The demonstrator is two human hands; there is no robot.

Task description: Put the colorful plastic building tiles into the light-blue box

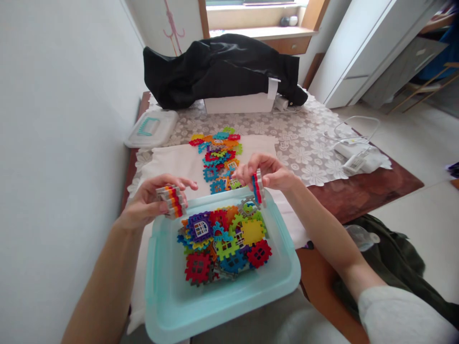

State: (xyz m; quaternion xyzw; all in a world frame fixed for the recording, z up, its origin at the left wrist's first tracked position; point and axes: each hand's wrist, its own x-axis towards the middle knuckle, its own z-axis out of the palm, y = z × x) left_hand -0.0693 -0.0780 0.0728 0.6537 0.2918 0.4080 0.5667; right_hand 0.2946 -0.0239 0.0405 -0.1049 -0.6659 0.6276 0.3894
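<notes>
A grey sleeve (398,317) is seen at the lower right corner of the frame. At bottom centre, a pale turquoise plastic tray (218,313) is shown, with a heap of colourful interlocking plastic tiles (222,243) piled inside it. Two hands are raised over the tray's far rim. The left hand (150,205) is seen at centre left, its fingers (175,184) clamped on a small stack of tiles (171,201) in grey, orange and red. The right hand (267,172) is seen just right of centre, its fingers (251,167) clamped on a narrower stack of tiles (257,188) in red and blue.

Beyond the tray, a long row of loose tiles (217,160) is laid on a white cloth (188,167). Under the cloth, a lace tablecloth (304,153) is spread on a wooden counter (362,196). A clear plastic lid (150,129) is placed at upper left, black fabric (218,71) is draped over a white box (236,102) at top centre, and a white charger (353,153) is placed at centre right.
</notes>
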